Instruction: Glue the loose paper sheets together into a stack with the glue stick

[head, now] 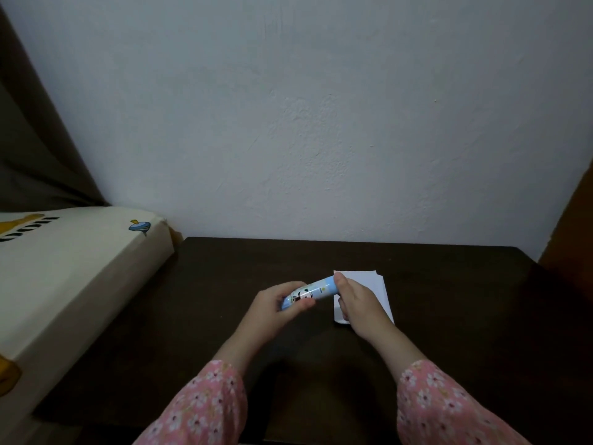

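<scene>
Between both hands, glue stick [313, 292] tilted up-right

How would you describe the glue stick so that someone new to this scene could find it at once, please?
On the dark table, beside the white paper sheets, the left hand and right hand hold the glue stick. It alone is a pale-blue tube bearing a cartoon print.

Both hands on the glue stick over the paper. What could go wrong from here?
1. The light-blue cartoon-printed glue stick is held by both the left hand and right hand; a sudden cap release could jerk it.
2. Nothing pins the white paper sheets on the dark wooden table; the right wrist could scatter them.
</scene>
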`<state>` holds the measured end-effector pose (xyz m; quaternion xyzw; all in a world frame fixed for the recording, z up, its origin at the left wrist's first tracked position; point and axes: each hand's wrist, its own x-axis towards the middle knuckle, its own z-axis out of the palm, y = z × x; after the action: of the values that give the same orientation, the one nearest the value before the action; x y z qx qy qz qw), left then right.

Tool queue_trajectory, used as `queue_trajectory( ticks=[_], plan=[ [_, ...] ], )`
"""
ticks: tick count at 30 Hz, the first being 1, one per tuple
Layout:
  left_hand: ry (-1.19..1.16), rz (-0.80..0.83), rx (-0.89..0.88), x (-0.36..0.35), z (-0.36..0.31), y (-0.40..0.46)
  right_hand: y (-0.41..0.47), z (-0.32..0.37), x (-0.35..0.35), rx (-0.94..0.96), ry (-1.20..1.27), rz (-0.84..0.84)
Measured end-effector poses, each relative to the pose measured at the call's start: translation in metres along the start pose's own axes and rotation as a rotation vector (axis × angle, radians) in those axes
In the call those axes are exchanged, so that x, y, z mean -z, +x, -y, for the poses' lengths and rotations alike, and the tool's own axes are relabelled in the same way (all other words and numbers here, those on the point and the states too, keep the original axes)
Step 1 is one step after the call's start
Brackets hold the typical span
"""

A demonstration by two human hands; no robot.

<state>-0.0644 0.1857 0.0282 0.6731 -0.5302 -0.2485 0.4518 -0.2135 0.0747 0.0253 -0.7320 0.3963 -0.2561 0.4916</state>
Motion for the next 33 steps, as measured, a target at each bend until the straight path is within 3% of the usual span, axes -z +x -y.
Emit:
queue_trajectory(
  ticks=[7, 12, 15, 19, 24, 33],
  plan=[
    [0.096, 0.012, 0.064, -0.014, 0.010, 0.015, 0.007, -0.010, 0.009, 0.036, -0.074, 0.021],
    [-0.063, -0.187, 0.184, -0.036, 0.018, 0.033, 0.025, -0.038, 0.035, 0.005, -0.418, -0.138],
    [-0.123, -0.185, 0.244, -0.047, 0.022, 0.045, 0.025, -0.056, 0.046, -0.071, -0.649, -0.039],
    [-0.075, -0.178, 0.232, -0.054, 0.027, 0.062, 0.029, -0.065, 0.055, -0.021, -0.814, 0.095],
    [-0.023, -0.190, 0.268, -0.058, 0.037, 0.079, 0.036, -0.069, 0.054, -0.006, -0.902, 0.211],
    [0.082, -0.187, 0.275, -0.057, 0.045, 0.106, 0.063, -0.072, 0.059, 0.012, -0.896, 0.265]
  ],
)
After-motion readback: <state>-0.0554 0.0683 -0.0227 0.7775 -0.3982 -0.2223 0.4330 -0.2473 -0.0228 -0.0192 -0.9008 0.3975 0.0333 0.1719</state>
